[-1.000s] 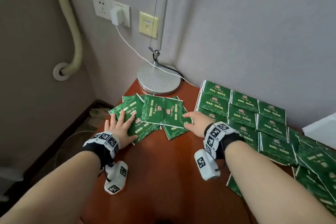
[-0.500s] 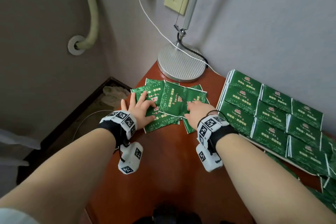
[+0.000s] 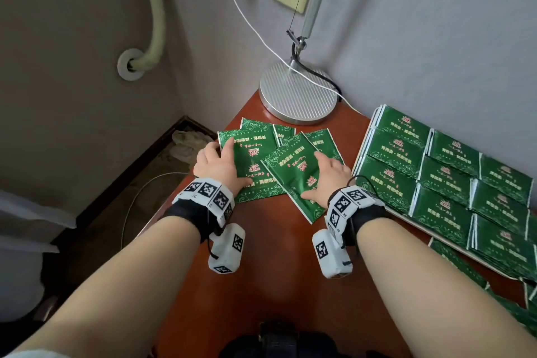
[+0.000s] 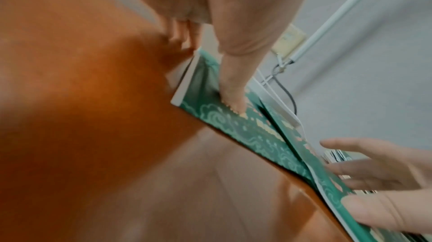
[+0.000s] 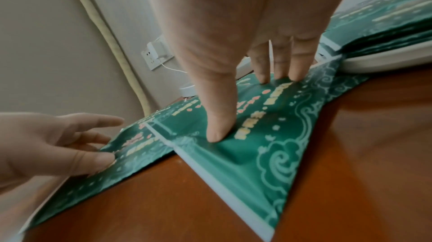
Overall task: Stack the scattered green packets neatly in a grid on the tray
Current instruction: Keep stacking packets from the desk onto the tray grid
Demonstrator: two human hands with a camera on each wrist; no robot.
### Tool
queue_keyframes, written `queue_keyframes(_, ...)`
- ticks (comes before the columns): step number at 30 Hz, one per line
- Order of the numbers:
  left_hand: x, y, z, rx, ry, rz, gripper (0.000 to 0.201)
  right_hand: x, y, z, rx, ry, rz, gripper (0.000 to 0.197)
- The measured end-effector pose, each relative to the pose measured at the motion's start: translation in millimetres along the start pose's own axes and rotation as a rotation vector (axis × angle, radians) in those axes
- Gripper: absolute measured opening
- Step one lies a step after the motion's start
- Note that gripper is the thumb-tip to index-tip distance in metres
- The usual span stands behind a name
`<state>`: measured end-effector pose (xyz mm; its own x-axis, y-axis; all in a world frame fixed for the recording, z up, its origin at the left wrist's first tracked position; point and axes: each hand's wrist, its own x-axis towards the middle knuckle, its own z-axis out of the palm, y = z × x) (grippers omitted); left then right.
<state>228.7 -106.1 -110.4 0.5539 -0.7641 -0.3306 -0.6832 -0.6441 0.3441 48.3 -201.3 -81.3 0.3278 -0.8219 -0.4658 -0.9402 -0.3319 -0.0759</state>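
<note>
Left hand (image 3: 219, 167) flat, fingers spread, pressing on leftmost of loose green packets (image 3: 247, 166); fingertips at its far left edge, thumb on near part. Right hand (image 3: 331, 176) flat, fingers straight, pressing on tilted top packet (image 3: 290, 180) of same overlapping pile. Pile lies on brown table (image 3: 270, 256), under both palms. Tray (image 3: 406, 219) with gridded packets (image 3: 453, 183) just right of right fingers. Lamp base (image 3: 299, 93) beyond fingertips.
</note>
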Motion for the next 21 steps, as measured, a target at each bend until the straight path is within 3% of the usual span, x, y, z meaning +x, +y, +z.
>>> queue_keyframes(4, -3, 14, -5, 0.063, -0.038, -0.06, 0.1, 3, 4, 0, -0.044, 0.016, 0.07, 0.103)
queue_keyframes(7, 1, 21, -10, 0.086, -0.081, -0.099, 0.103, 3, 4, -2, -0.013, 0.011, 0.106, 0.098)
queue_keyframes(10, 3, 24, -13, 0.08, -0.138, -0.131, 0.097, 1, 6, -8, 0.168, 0.008, 0.131, 0.084)
queue_keyframes(15, 8, 20, -14, 0.081, -0.189, -0.087, 0.056, -7, 14, -26, 0.176, -0.127, 0.11, 0.044)
queue_keyframes(21, 8, 1, -30, -0.174, -0.18, -0.098, 0.062, -15, 36, -22, 0.596, 0.027, 0.166, 0.027)
